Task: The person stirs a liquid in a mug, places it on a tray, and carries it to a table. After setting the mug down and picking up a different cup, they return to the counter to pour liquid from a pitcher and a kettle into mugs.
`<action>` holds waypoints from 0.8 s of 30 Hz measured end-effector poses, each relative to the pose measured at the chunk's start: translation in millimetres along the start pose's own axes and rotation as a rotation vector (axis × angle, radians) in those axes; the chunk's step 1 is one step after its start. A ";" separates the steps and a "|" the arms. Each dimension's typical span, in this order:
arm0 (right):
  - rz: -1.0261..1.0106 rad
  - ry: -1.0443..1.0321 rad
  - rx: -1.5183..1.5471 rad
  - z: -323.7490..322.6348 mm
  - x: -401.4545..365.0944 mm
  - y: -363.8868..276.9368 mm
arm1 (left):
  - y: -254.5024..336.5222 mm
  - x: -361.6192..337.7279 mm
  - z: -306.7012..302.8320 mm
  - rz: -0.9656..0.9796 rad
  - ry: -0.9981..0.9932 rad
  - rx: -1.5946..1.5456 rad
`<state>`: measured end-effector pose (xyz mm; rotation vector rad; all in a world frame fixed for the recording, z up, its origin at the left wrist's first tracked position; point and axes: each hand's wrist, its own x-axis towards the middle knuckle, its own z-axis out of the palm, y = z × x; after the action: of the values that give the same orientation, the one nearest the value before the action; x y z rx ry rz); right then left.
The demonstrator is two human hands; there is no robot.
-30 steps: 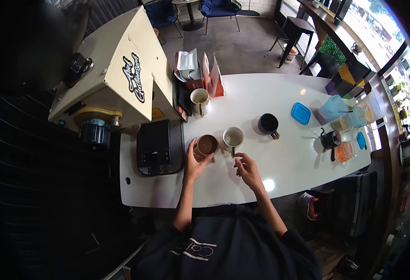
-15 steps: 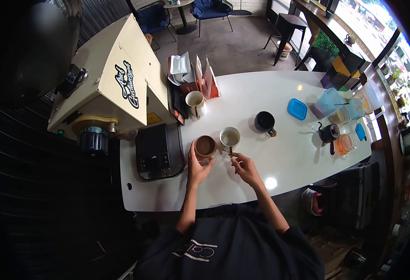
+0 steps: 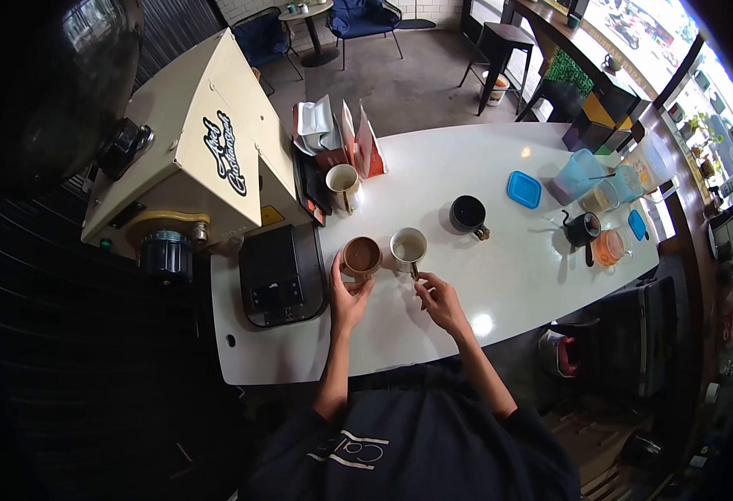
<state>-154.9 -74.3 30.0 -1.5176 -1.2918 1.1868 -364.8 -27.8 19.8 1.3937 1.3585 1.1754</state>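
At my view's centre, the left hand held a brown cup on the counter. At the cup's three o'clock stood a white mug; the right hand, fingers narrowed, reached its handle, grip unclear to me.

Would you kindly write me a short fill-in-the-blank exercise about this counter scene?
1. The left hand curls around a mug coloured ____.
2. The right hand is at the ____ of the nearer pale mug.
3. Standing to the right of that pale mug is a cup coloured ____.
4. The lid nearest that cup is ____.

Missing words: brown; handle; black; blue.
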 end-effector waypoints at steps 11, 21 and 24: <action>0.014 0.351 0.091 -62.7 -5.5 11.9 | 16.1 -10.3 -3.9 0.106 0.137 0.317; 0.037 0.357 0.106 -121.4 42.9 24.8 | 74.5 -19.1 44.3 0.163 0.094 -0.170; 0.044 0.232 0.136 -128.3 60.5 32.2 | 80.8 -22.7 79.2 0.194 -0.054 -0.197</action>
<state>-20.4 -19.8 20.6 -1.5402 -1.0093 1.0682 -269.9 -52.0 80.8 1.4262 1.0567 1.3490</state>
